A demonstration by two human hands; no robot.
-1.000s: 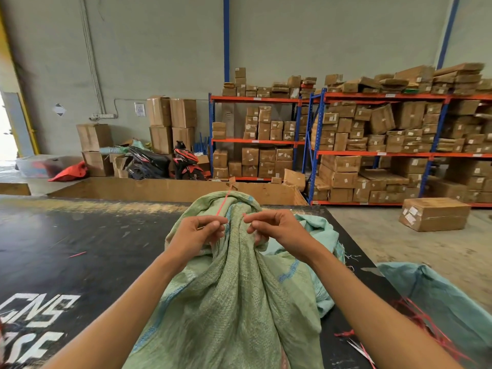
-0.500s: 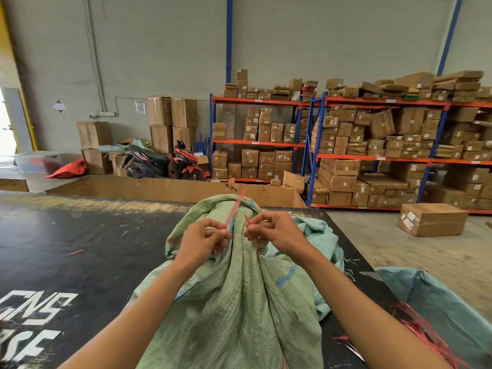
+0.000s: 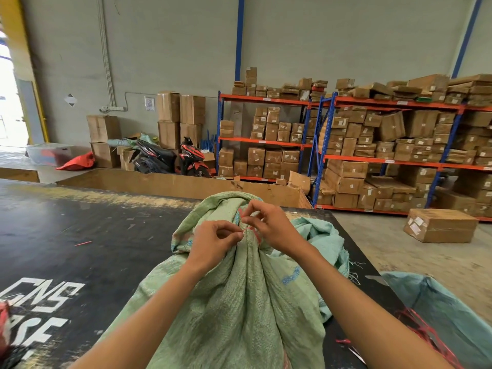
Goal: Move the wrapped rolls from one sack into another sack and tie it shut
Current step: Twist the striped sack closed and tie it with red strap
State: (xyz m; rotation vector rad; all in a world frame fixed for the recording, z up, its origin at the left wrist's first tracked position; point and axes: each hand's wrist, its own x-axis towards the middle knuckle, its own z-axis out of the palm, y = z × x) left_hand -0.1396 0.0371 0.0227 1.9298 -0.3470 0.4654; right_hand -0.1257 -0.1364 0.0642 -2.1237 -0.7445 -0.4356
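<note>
A full green woven sack (image 3: 239, 302) stands in front of me on the black table, its mouth gathered into a bunched neck. A thin red string (image 3: 251, 230) runs around that neck. My left hand (image 3: 213, 243) pinches the string at the left of the neck, fingers curled. My right hand (image 3: 269, 225) pinches it just to the right and a little higher. A slack turquoise sack (image 3: 319, 238) lies crumpled behind the green one on the right. The wrapped rolls are hidden inside the sack.
The black table (image 3: 80, 249) with white lettering spreads to the left; a loose red string piece (image 3: 83, 243) lies on it. Another turquoise sack (image 3: 447, 312) with red strings (image 3: 426, 334) sits low right. A cardboard box (image 3: 440, 225) stands on the floor; loaded shelves (image 3: 372, 150) behind.
The upright free end of the red string has been drawn down to the sack's neck. Both hands have shifted slightly right and closer together around it.
</note>
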